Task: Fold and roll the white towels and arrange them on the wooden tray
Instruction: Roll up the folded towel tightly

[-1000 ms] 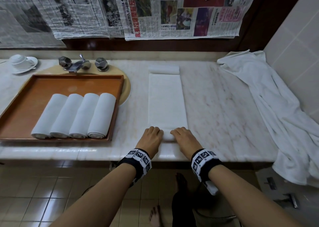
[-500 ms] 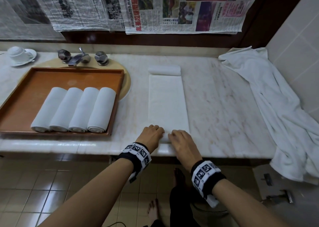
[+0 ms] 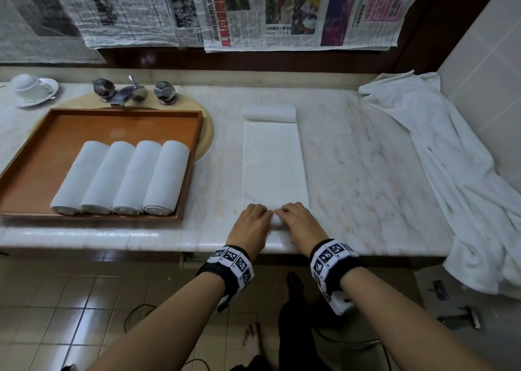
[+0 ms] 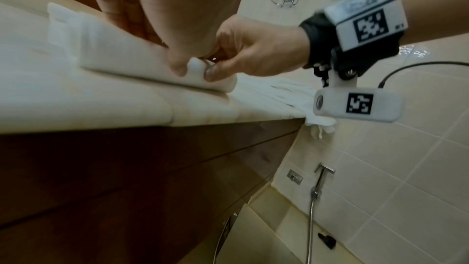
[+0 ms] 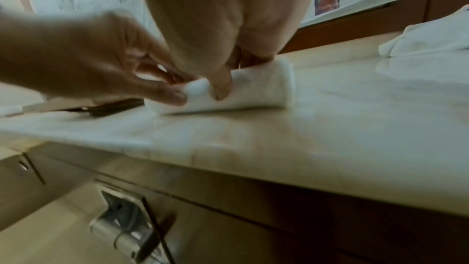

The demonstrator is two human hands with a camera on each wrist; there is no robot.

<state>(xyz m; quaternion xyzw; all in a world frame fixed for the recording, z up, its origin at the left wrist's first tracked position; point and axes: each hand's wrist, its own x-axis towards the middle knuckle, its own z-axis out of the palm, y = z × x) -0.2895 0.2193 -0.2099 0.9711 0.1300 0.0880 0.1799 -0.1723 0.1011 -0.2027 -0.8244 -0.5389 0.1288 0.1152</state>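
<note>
While blurry, maybe faucet [image 3: 121, 93] behind tray [image 3: 39, 167].

From the head view our left hand [image 3: 249, 224] and right hand [image 3: 303, 224] cover the near end of the folded towel [image 3: 273, 159], so we cannot see its roll there. The loose white cloth [image 3: 462, 190] runs off the right edge. The right wrist view is blurred, and the newspaper [image 3: 304, 12] print is too small to read.

Four rolled towels [image 3: 121, 179], one tray [image 3: 42, 156]
</note>
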